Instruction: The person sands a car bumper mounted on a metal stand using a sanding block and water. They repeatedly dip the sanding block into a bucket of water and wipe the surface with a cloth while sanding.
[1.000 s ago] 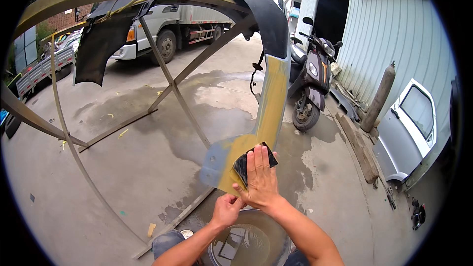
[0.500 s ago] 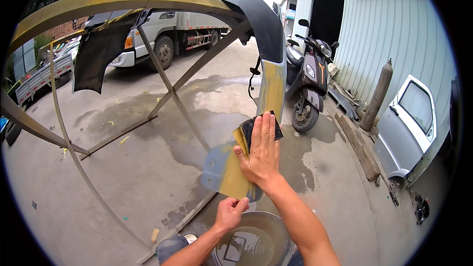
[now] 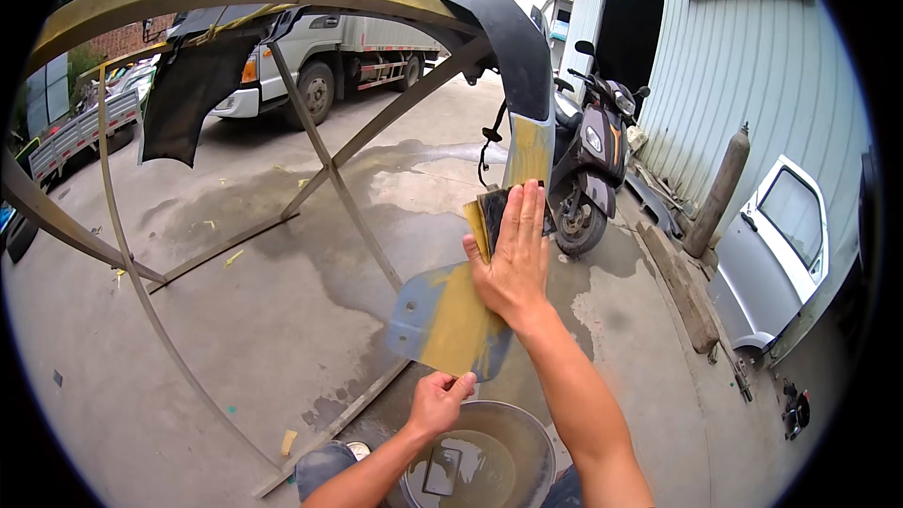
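A long curved panel, likely a car bumper, is black along its upper part, and its lower end [image 3: 451, 320] is blue-grey with yellow filler. My right hand [image 3: 515, 268] lies flat over a black sanding block [image 3: 495, 211] on the filled strip, fingers together and thumb along its left side. Yellow sandpaper [image 3: 476, 228] sticks out beside the thumb. What lies under the palm is hidden. At the panel's bottom edge my left hand [image 3: 438, 403] pinches the rim between thumb and fingers. Below it stands a round basin [image 3: 538, 428] of cloudy water with a dark rectangular outline inside.
A metal frame [image 3: 353, 146] with crossed bars stands at the left. Behind are a truck [image 3: 310, 66] and a scooter [image 3: 593, 160]. Along the right lie a wooden beam [image 3: 679, 292], a gas cylinder [image 3: 722, 193] and a silver car door [image 3: 771, 249].
My right hand and the sanding block have slid up along the panel, uncovering more yellow filler below. My left hand stays at the bottom edge. The view has shifted slightly.
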